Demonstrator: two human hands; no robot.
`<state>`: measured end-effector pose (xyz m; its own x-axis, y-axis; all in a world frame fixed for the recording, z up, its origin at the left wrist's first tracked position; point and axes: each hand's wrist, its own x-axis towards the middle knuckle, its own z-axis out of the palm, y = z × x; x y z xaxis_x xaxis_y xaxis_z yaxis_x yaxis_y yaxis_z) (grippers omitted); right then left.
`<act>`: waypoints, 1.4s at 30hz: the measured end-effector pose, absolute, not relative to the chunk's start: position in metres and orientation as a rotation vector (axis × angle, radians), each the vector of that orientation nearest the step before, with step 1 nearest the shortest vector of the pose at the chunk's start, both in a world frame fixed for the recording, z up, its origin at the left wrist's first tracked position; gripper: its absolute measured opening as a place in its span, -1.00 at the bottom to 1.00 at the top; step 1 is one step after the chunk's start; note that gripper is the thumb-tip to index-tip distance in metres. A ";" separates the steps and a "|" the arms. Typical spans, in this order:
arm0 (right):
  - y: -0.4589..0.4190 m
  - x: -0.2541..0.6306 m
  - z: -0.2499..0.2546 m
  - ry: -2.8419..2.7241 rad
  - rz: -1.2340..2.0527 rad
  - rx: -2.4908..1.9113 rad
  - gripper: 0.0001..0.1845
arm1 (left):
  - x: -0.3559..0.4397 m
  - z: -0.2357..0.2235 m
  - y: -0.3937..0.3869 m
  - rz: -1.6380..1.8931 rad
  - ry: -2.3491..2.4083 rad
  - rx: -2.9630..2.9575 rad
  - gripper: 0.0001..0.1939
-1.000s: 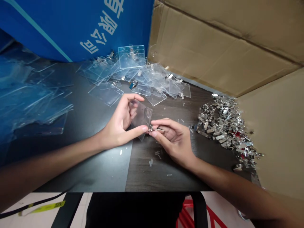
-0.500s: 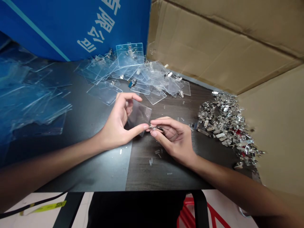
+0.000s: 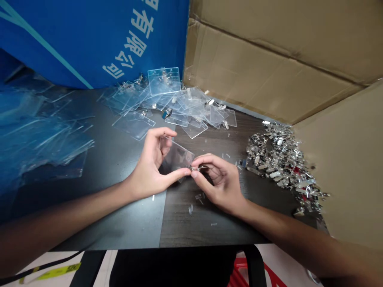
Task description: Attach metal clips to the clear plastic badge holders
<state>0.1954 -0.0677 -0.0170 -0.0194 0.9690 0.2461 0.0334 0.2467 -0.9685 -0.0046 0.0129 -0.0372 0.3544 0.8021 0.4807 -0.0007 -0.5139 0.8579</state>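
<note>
My left hand [image 3: 151, 171] holds a clear plastic badge holder [image 3: 178, 154] by its edges, thumb at the near corner and fingers curled around the far side. My right hand [image 3: 220, 179] pinches a small metal badge clip [image 3: 201, 168] between thumb and fingertips. The clip meets the holder's right edge beside my left thumb tip; whether its strap passes through the slot is too small to tell. Behind my hands lies a pile of clear holders [image 3: 167, 105], several with clips on them.
A heap of metal clips [image 3: 278, 159] lies at the right against cardboard [image 3: 269, 67]. Many clear holders [image 3: 50, 135] are stacked at the left under a blue panel [image 3: 89, 40] with white characters. Small clear plastic bits [image 3: 190, 209] are scattered over the dark table [image 3: 179, 231].
The whole view has shifted slightly, so the scene sits a little lower. Both hands keep their grip, and the holder and clip stay together at the fingertips.
</note>
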 end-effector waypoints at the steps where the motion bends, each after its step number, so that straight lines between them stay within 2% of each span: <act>1: -0.068 0.195 -0.016 -1.361 1.014 -1.044 -0.90 | -0.005 -0.037 0.013 1.229 0.698 1.810 -0.20; 6: -0.069 0.195 -0.012 -1.358 1.052 -1.077 -0.92 | -0.011 -0.032 0.009 1.125 0.624 1.812 -0.33; 11: -0.066 0.192 -0.014 -1.337 1.045 -1.061 -0.96 | -0.019 -0.017 0.017 1.020 0.645 1.713 -0.74; 13: -0.063 0.191 -0.016 -1.315 1.010 -1.089 -0.95 | -0.022 -0.006 0.027 0.945 0.705 1.715 -0.82; 16: -0.058 0.190 -0.021 -1.240 0.991 -1.159 -0.84 | -0.028 0.012 0.047 0.765 0.746 1.777 -0.75; 18: -0.055 0.191 -0.024 -1.157 0.971 -1.188 -0.68 | -0.034 0.022 0.062 0.690 0.811 1.749 -0.70; 21: -0.051 0.193 -0.027 -1.026 0.935 -1.224 -0.52 | -0.047 0.031 0.087 0.828 1.063 1.541 -0.65; 24: -0.047 0.197 -0.031 -0.986 0.951 -1.249 -0.58 | -0.063 0.033 0.113 1.104 1.290 1.356 -0.61; 29: -0.046 0.199 -0.036 -1.005 1.006 -1.239 -0.67 | -0.086 0.023 0.143 1.203 1.542 1.342 -0.31; 32: -0.047 0.197 -0.037 -1.024 1.039 -1.240 -0.68 | -0.094 0.016 0.148 1.078 1.685 1.522 -0.21; 38: -0.039 0.214 -0.013 -1.279 0.910 -1.379 -0.74 | -0.100 0.012 0.140 0.741 1.769 2.018 -0.36; 40: -0.035 0.236 0.006 -1.573 0.748 -1.550 -0.78 | -0.102 0.016 0.138 0.646 1.781 2.093 -0.25; 42: -0.033 0.266 0.025 -1.888 0.456 -1.900 -0.80 | -0.107 0.024 0.137 0.453 1.855 2.183 -0.11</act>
<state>0.2657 -0.0327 0.0253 0.0235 0.9978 0.0618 0.8594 0.0114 -0.5112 -0.1065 0.1366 0.0238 0.1458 0.9861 0.0792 0.9115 -0.1650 0.3767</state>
